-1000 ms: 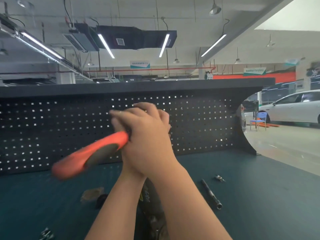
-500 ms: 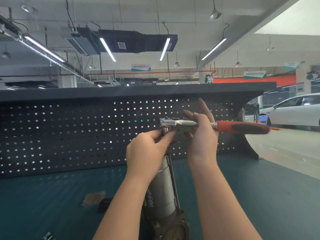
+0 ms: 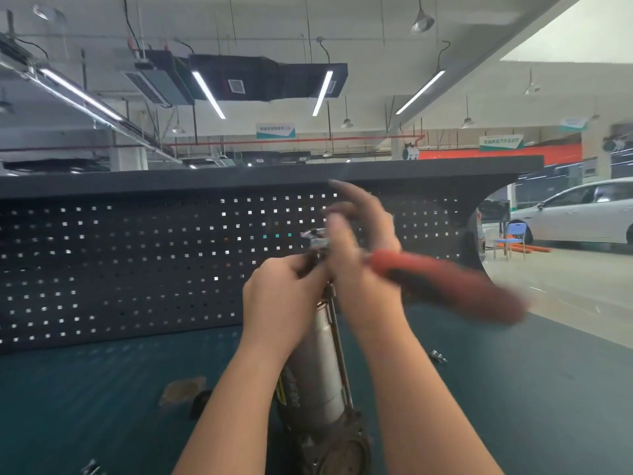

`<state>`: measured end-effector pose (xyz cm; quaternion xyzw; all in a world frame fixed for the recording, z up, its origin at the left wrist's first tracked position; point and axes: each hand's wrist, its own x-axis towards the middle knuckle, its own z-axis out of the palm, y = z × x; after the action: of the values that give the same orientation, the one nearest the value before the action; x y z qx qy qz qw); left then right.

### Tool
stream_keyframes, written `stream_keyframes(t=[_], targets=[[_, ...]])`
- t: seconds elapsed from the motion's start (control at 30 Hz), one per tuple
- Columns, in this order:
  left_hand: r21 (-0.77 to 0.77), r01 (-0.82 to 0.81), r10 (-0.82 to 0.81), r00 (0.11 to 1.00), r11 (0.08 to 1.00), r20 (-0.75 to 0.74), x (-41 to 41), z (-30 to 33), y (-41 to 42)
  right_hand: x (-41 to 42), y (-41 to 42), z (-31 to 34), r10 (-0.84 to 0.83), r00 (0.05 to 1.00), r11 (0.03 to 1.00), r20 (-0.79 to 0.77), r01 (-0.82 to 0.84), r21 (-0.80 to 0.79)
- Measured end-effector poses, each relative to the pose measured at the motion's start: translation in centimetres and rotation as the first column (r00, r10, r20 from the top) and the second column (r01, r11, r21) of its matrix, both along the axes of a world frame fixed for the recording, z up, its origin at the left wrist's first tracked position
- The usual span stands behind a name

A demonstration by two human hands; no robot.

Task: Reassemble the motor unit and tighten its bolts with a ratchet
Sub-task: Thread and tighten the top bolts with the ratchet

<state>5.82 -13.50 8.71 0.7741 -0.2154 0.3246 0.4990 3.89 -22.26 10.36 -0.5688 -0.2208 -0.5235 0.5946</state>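
Observation:
The motor unit, a grey metal cylinder with a dark flange at its base, stands upright on the green bench between my forearms. A long through-bolt runs up its right side. My left hand grips the motor's top, just under the ratchet head. My right hand lies against the ratchet's shaft with fingers stretched upward, blurred by motion. The red ratchet handle points right and slightly toward me, also blurred.
A dark pegboard wall backs the bench. A small socket lies right of my right arm. A flat tan piece and a black part lie left of the motor; metal bits lie at the near left edge. The bench ends at the right.
The ratchet handle swung from pointing left, across the front, to pointing right, and now sweeps further toward me. My left hand stays at the motor's top. The view tilted slightly.

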Motion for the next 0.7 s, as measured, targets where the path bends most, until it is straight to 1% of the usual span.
stream_keyframes(t=[0.03, 0.07, 0.1, 0.13, 0.17, 0.2, 0.23, 0.27, 0.3, 0.33, 0.37, 0.4, 0.43, 0.47, 0.5, 0.53, 0.57, 0.6, 0.63, 0.7], targets=[[-0.007, 0.029, -0.029, 1.0, 1.0, -0.008, 0.1, 0.0, 0.0, 0.3, -0.7, 0.1, 0.129, 0.991, 0.98, -0.022, -0.124, 0.157], [-0.018, 0.046, -0.046, 0.999, 0.999, -0.002, 0.1, -0.1, 0.0, 0.8, -1.7, 0.1, 0.223, 0.973, 0.933, -0.066, -0.193, 0.305], [-0.02, 0.037, -0.037, 0.999, 0.999, 0.009, 0.2, -0.2, -0.1, 1.0, -2.9, 0.2, 0.31, 0.945, 0.871, -0.105, -0.238, 0.43], [-0.013, 0.022, -0.022, 0.999, 1.0, 0.028, 0.3, -0.2, -0.2, 1.2, -3.8, 0.1, 0.389, 0.911, 0.811, -0.137, -0.268, 0.52], [0.0, 0.0, 0.0, 0.999, 1.0, 0.044, 0.4, -0.3, -0.3, 1.1, -3.9, 0.1, 0.409, 0.899, 0.79, -0.158, -0.262, 0.555], [0.003, -0.016, 0.016, 0.999, 1.0, 0.05, 0.5, -0.3, -0.4, 1.1, -3.5, 0.0, 0.387, 0.913, 0.784, -0.125, -0.255, 0.566], [0.001, -0.027, 0.027, 0.999, 1.0, 0.046, 0.6, -0.2, -0.5, 0.7, -2.7, 0.0, 0.305, 0.95, 0.799, -0.071, -0.214, 0.562], [0.003, -0.039, 0.039, 0.998, 0.999, 0.048, 0.7, -0.3, -0.6, 0.2, -1.9, 0.1, 0.2, 0.979, 0.825, 0.037, -0.189, 0.533], [-0.001, -0.057, 0.057, 0.997, 0.998, 0.054, 0.8, -0.4, -0.6, -0.4, -1.0, 0.3, 0.121, 0.981, 0.865, 0.152, -0.179, 0.468], [-0.003, -0.078, 0.078, 0.994, 0.997, 0.073, 0.9, -0.4, -0.5, -1.0, -0.2, 0.3, 0.04, 0.969, 0.932, 0.243, -0.124, 0.341], [-0.017, -0.08, 0.081, 0.993, 0.997, 0.082, 1.1, -0.5, -0.6, -1.3, 0.6, 0.3, -0.062, 0.954, 0.988, 0.294, 0.017, 0.153], [-0.043, -0.06, 0.062, 0.996, 0.997, 0.066, 1.1, -0.5, -0.7, -1.4, 1.4, 0.3, -0.189, 0.927, 0.973, 0.323, 0.221, -0.066], [-0.063, -0.029, 0.03, 0.999, 0.998, 0.023, 1.0, -0.4, -0.9, -1.2, 2.0, 0.2, -0.287, 0.884, 0.881, 0.368, 0.395, -0.261], [-0.055, -0.023, 0.023, 1.0, 0.998, -0.013, 0.7, -0.3, -1.1, -0.9, 2.6, 0.1, -0.33, 0.864, 0.777, 0.38, 0.478, -0.41], [-0.032, -0.032, 0.032, 0.999, 0.999, -0.007, 0.5, -0.2, -1.1, -0.7, 3.2, 0.0, -0.335, 0.877, 0.719, 0.344, 0.474, -0.509], [0.009, -0.047, 0.046, 0.999, 0.999, 0.02, 0.2, -0.1, -1.1, -0.6, 3.4, -0.1, -0.319, 0.9, 0.71, 0.297, 0.435, -0.554], [0.031, -0.055, 0.053, 0.998, 0.998, 0.039, 0.1, 0.0, -1.0, -0.6, 3.6, -0.1, -0.299, 0.917, 0.734, 0.265, 0.398, -0.549], [0.04, -0.054, 0.053, 0.998, 0.998, 0.041, -0.1, 0.1, -0.9, -0.4, 3.3, -0.1, -0.295, 0.925, 0.776, 0.242, 0.379, -0.504], [0.04, -0.062, 0.061, 0.997, 0.997, 0.042, 0.1, 0.0, -0.6, -0.4, 2.8, -0.3, -0.287, 0.933, 0.829, 0.216, 0.355, -0.432], [0.032, -0.049, 0.048, 0.999, 0.998, 0.026, 0.3, 0.0, -0.2, -0.4, 1.2, -0.4, -0.177, 0.978, 0.959, 0.111, 0.197, -0.205]])
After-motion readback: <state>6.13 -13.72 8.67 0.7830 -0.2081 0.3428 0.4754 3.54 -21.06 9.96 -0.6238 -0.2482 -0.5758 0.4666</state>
